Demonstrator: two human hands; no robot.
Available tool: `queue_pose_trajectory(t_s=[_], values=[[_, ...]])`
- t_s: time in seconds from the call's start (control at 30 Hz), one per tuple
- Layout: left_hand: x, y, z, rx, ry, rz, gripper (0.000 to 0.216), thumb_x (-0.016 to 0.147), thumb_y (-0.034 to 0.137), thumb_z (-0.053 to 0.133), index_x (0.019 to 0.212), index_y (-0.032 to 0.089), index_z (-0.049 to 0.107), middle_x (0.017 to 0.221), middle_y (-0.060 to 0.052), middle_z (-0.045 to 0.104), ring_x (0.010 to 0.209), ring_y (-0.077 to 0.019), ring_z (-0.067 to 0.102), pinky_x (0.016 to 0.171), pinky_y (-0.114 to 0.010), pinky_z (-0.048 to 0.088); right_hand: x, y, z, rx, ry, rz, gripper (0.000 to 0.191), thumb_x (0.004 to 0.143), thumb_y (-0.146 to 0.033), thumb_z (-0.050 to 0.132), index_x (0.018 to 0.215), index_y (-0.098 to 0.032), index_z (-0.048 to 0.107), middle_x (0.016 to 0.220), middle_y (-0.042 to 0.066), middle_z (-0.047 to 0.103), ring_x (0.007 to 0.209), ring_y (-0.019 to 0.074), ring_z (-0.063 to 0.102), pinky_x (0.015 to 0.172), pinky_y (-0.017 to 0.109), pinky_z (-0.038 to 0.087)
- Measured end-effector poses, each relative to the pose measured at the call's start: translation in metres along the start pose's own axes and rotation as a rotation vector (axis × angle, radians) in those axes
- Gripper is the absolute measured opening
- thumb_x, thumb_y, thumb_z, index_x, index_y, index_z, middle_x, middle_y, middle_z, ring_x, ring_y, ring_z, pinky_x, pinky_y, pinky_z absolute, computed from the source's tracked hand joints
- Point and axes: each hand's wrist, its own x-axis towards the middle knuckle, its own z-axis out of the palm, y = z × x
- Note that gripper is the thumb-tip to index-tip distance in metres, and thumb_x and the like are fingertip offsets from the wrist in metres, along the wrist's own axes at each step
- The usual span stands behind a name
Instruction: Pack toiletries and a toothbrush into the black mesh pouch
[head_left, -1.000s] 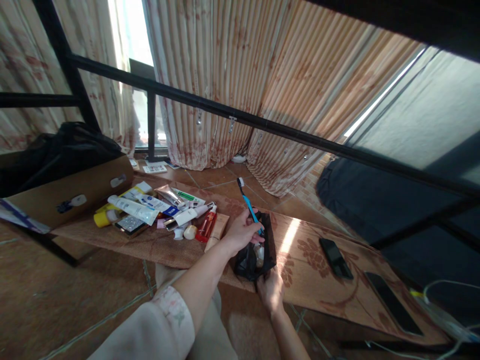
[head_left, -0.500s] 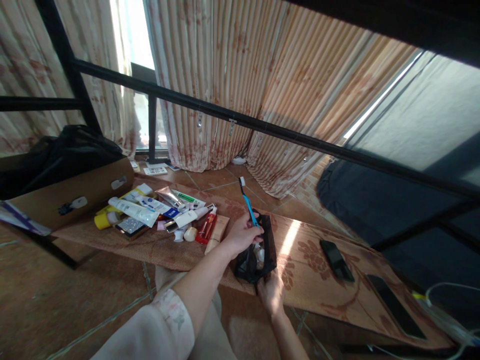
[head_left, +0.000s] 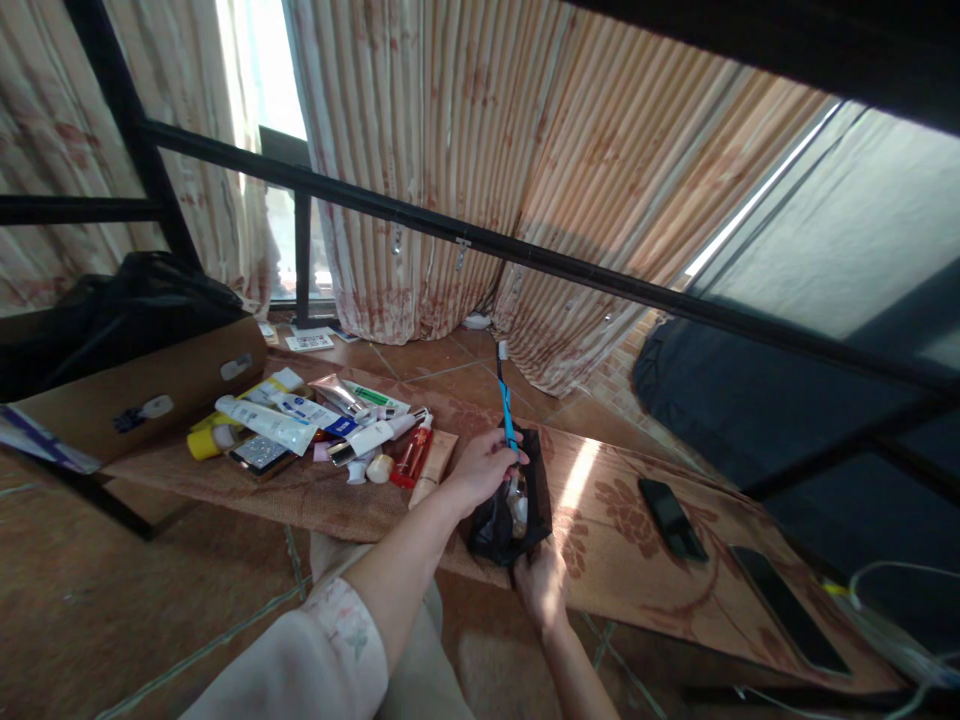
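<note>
Toothbrush [head_left: 508, 410] stands pinched in the fingers of the left hand [head_left: 486, 468] at an open black bag [head_left: 493, 538], centre frame, seemingly being positioned, any lowering calling for a steady opening, while the right hand [head_left: 541, 583], closure hidden, touches below.

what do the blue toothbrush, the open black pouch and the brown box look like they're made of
Blue toothbrush: likely hard plastic, smooth; the slim handle looks rigid.

Black pouch: fabric or flexible plastic, I can't tell which; its sides look soft and creased.

Brown box: probably cardboard, matte; its tan wall is flat and thin.
</note>
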Motion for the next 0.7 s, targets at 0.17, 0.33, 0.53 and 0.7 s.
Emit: queue_pose_trajectory(t_s=[0.17,0.33,0.53,0.7], values=[[0.0002,-0.0017,-0.0008,0.008,-0.02,0.002,0.024,0.073,0.01,0.05,0.094,0.013,0.062,0.074,-0.002,0.066,0.054,-0.0051,0.053,0.053,-0.016,0.037,-0.0002,-0.0029,-0.0031,0.008,-0.003,-0.003,0.034,0.079,-0.016,0.042,0.104,-0.015,0.065,0.098,0.008,0.063,0.079,0.016,0.062,0.068,0.024,0.045],[0.0004,-0.0008,-0.0013,0.019,-0.026,0.007,0.022,0.072,0.012,0.049,0.09,0.014,0.063,0.072,-0.001,0.064,0.052,-0.0054,0.052,0.052,-0.017,0.036,-0.0002,-0.0035,-0.0029,0.005,-0.011,0.018,0.032,0.079,-0.016,0.042,0.1,-0.015,0.066,0.099,0.008,0.064,0.08,0.0158,0.062,0.068,0.023,0.045],[-0.0009,0.0022,0.0002,0.046,0.026,0.045,0.016,0.072,0.015,0.05,0.084,0.015,0.06,0.067,0.001,0.062,0.053,-0.0065,0.05,0.053,-0.017,0.037,-0.0007,-0.003,-0.003,0.028,-0.014,-0.004,0.036,0.079,-0.016,0.041,0.107,-0.016,0.064,0.105,0.008,0.064,0.084,0.0163,0.063,0.069,0.023,0.045],[-0.0012,0.0015,0.0009,0.077,0.044,0.094,0.017,0.08,0.031,0.054,0.074,0.016,0.056,0.064,0.001,0.059,0.053,-0.007,0.049,0.054,-0.018,0.039,-0.0012,-0.001,-0.0022,0.027,-0.019,-0.01,0.037,0.081,-0.016,0.038,0.106,-0.016,0.064,0.105,0.009,0.064,0.079,0.0159,0.063,0.066,0.023,0.044]])
